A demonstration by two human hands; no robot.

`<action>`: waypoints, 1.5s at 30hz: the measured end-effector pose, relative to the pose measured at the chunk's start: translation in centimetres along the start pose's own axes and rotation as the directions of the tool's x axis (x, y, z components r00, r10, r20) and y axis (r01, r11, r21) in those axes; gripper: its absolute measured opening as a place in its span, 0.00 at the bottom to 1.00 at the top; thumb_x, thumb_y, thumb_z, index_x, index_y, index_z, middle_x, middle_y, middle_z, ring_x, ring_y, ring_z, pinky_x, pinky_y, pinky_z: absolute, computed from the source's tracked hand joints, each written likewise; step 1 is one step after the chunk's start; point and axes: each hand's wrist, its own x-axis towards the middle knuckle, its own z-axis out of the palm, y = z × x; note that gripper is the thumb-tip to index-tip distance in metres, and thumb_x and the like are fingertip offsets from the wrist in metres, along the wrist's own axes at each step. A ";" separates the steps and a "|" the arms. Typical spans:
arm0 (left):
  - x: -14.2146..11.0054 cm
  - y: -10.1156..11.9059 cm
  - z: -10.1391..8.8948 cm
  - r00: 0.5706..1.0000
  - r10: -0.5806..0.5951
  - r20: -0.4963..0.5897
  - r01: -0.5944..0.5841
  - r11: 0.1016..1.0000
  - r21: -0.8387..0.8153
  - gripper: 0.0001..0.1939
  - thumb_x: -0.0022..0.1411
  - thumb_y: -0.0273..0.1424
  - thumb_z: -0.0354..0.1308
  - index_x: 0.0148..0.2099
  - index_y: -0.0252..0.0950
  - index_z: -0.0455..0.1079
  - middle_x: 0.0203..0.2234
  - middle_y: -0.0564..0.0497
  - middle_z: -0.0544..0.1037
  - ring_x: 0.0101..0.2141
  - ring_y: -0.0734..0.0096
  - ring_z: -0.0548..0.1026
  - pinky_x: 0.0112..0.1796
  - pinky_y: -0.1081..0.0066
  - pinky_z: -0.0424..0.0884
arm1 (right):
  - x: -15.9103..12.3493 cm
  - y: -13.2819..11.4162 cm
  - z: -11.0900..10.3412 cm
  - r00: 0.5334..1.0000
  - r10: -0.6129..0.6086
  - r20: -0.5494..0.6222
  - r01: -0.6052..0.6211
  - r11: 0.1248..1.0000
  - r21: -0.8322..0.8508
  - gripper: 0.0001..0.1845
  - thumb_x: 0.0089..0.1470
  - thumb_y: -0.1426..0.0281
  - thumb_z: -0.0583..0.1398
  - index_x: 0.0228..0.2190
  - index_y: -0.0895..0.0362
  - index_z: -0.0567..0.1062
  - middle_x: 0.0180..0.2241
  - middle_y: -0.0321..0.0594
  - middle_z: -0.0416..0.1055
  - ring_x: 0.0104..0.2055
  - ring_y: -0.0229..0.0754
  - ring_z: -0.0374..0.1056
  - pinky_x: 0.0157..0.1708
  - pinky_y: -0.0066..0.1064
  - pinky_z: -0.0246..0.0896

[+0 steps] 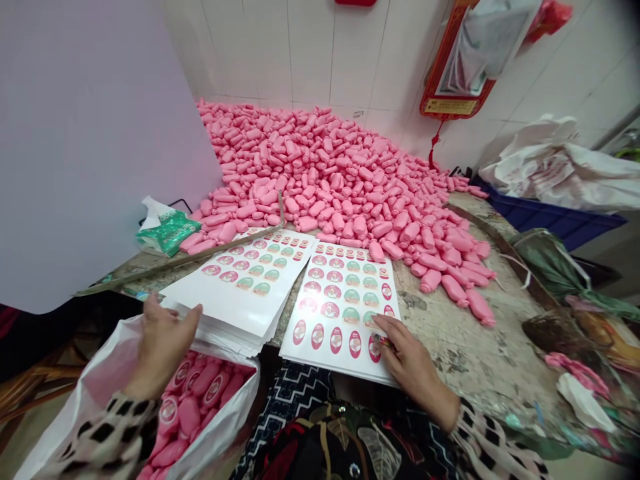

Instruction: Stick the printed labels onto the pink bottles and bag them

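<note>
My left hand (166, 343) is open, thumb and fingers apart, above the white bag (113, 363) and beside the left stack of sticker sheets (240, 293). It holds nothing that I can see. At the lower right of the right stack of sticker sheets (333, 360), my right hand (413, 357) has its thumb and fingers closed over an oval pink sticker (373, 348); something small and dark shows between them, too small to name. Inside the bag lie pink bottle-shaped pieces (189, 417), several with oval stickers on them.
A large heap of pink bottle-shaped pieces (320, 160) covers the table's back against the tiled wall. A metal strip (225, 247) crosses the left stack. A green tissue pack (167, 230) is at left, a blue crate (545, 217) at right, plastic bags (560, 267) below it.
</note>
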 end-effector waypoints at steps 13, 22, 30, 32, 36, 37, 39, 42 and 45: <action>0.3 5.2 3.0 0.560 0.221 0.798 -0.818 0.297 0.492 0.26 0.58 0.38 0.50 0.59 0.40 0.62 0.45 0.40 0.74 0.43 0.47 0.72 0.43 0.51 0.61 | -0.1 -0.5 0.5 0.999 0.022 0.043 -0.015 0.986 -0.168 0.23 0.57 0.70 0.51 0.54 0.50 0.65 0.57 0.41 0.62 0.46 0.45 0.71 0.39 0.38 0.71; -0.1 9.0 5.9 0.465 0.379 0.800 -0.873 0.346 0.344 0.27 0.61 0.43 0.46 0.59 0.39 0.61 0.47 0.39 0.71 0.44 0.50 0.71 0.40 0.58 0.65 | -0.1 -0.5 0.6 0.999 0.025 0.020 -0.022 0.989 -0.149 0.21 0.57 0.69 0.51 0.52 0.51 0.67 0.57 0.41 0.63 0.46 0.44 0.71 0.38 0.38 0.71; -0.1 11.1 13.9 0.553 0.507 0.661 -0.825 0.446 0.347 0.26 0.60 0.38 0.47 0.61 0.41 0.57 0.54 0.39 0.63 0.50 0.48 0.64 0.46 0.55 0.61 | -0.2 -0.5 0.9 1.000 0.028 -0.003 -0.028 0.989 -0.147 0.21 0.56 0.69 0.52 0.52 0.50 0.68 0.56 0.42 0.63 0.44 0.45 0.72 0.37 0.38 0.71; 0.0 11.1 14.7 0.586 0.515 0.625 -0.801 0.484 0.352 0.26 0.60 0.39 0.45 0.60 0.40 0.58 0.53 0.39 0.63 0.50 0.48 0.64 0.46 0.54 0.61 | -0.2 -0.5 0.9 1.000 0.030 0.000 -0.030 0.988 -0.151 0.21 0.56 0.70 0.51 0.52 0.50 0.67 0.57 0.42 0.63 0.44 0.45 0.72 0.37 0.38 0.71; 0.5 10.9 15.3 0.647 0.514 0.563 -0.752 0.552 0.361 0.28 0.60 0.42 0.44 0.61 0.40 0.56 0.54 0.40 0.64 0.50 0.48 0.64 0.47 0.54 0.60 | -0.1 -0.8 0.8 0.999 0.041 0.012 -0.039 0.988 -0.151 0.21 0.56 0.70 0.51 0.52 0.51 0.68 0.57 0.42 0.62 0.45 0.45 0.71 0.38 0.39 0.71; 0.6 10.8 15.4 0.661 0.509 0.552 -0.740 0.566 0.364 0.29 0.60 0.42 0.45 0.61 0.40 0.57 0.54 0.40 0.64 0.50 0.48 0.64 0.47 0.54 0.60 | -0.1 -0.8 0.7 0.999 0.043 0.014 -0.041 0.988 -0.150 0.21 0.56 0.71 0.51 0.52 0.51 0.68 0.57 0.42 0.62 0.46 0.45 0.71 0.38 0.39 0.71; 0.7 10.8 15.8 0.691 0.499 0.524 -0.712 0.594 0.374 0.29 0.59 0.42 0.46 0.61 0.40 0.57 0.54 0.40 0.64 0.51 0.48 0.63 0.48 0.55 0.59 | -0.2 -0.9 0.7 0.999 0.048 0.015 -0.045 0.988 -0.146 0.21 0.56 0.71 0.51 0.51 0.51 0.68 0.57 0.42 0.62 0.46 0.45 0.71 0.38 0.38 0.71; 0.5 10.8 16.4 0.740 0.479 0.473 -0.664 0.635 0.395 0.30 0.58 0.42 0.45 0.62 0.39 0.56 0.55 0.40 0.64 0.53 0.47 0.61 0.49 0.52 0.57 | -0.2 -0.7 0.8 0.999 0.043 0.004 -0.042 0.989 -0.145 0.21 0.56 0.70 0.51 0.51 0.51 0.68 0.57 0.42 0.62 0.45 0.44 0.71 0.38 0.37 0.71; 0.4 10.9 17.1 0.772 0.460 0.439 -0.627 0.664 0.408 0.31 0.59 0.46 0.43 0.61 0.40 0.57 0.56 0.39 0.63 0.53 0.44 0.60 0.49 0.48 0.55 | -0.3 -0.6 1.0 0.999 0.033 -0.003 -0.033 0.988 -0.153 0.22 0.56 0.71 0.51 0.52 0.50 0.68 0.57 0.42 0.62 0.45 0.44 0.71 0.38 0.36 0.71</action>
